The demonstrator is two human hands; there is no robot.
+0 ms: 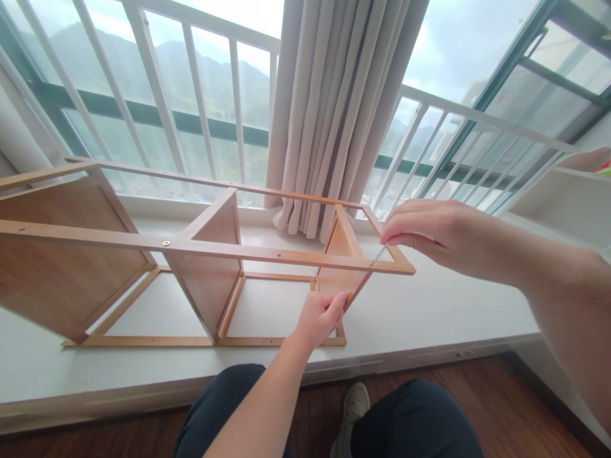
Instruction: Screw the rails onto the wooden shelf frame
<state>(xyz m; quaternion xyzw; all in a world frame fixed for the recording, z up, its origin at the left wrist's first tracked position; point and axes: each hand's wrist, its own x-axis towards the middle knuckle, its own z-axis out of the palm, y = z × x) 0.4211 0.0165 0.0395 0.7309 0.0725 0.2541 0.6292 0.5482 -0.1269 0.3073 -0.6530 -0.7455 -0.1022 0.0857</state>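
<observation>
A wooden shelf rack (217, 250) lies on its side with its boards standing upright between two long frames. My right hand (429, 232) is closed on what looks like a hex key (379, 253), whose thin metal shaft points down to a bolt (373, 261) near the right end of the upper front rail. The rest of the key is hidden in my fingers. Below that rail, my left hand (319, 318) is closed round the lower edge of the rightmost shelf board (340, 254). A brass-coloured bolt (166, 243) shows farther left in the same rail.
The rack rests on a white window ledge (429, 312). Behind it are a beige curtain (329, 114), white railings (191, 70) and windows. A white shelf unit (548, 197) stands at the right. My legs and a shoe (356, 402) are below, over dark wooden floor (515, 413).
</observation>
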